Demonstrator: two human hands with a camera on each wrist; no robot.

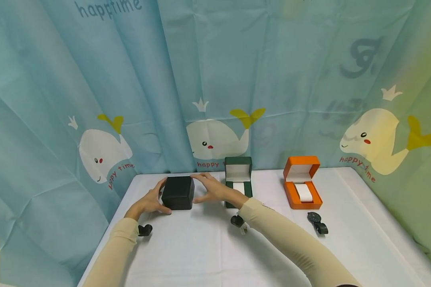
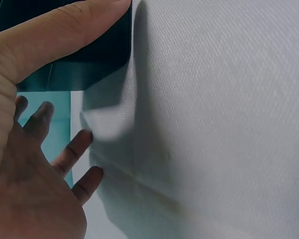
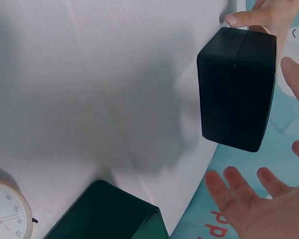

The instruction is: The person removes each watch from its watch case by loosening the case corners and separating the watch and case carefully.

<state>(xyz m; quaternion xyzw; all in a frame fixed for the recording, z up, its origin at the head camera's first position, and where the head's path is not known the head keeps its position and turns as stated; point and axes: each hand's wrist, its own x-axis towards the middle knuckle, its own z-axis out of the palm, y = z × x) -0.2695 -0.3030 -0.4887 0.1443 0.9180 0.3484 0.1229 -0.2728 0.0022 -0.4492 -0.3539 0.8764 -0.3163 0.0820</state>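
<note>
Whale-print curtain (image 1: 215, 71) behind white table (image 1: 186, 255); open green box (image 1: 238, 160); open orange box (image 1: 306, 206), black watch (image 1: 314, 217) near it.

your left arm (image 1: 111, 252) extends forward from the lower left; your right arm (image 1: 291, 241) slants inward from the lower right, reaching farther across. left hand (image 1: 149, 202): fingers apart, thumb extended. right hand (image 1: 213, 189): palm facing left, thumb standing apart from loosely spread fingers.
</note>
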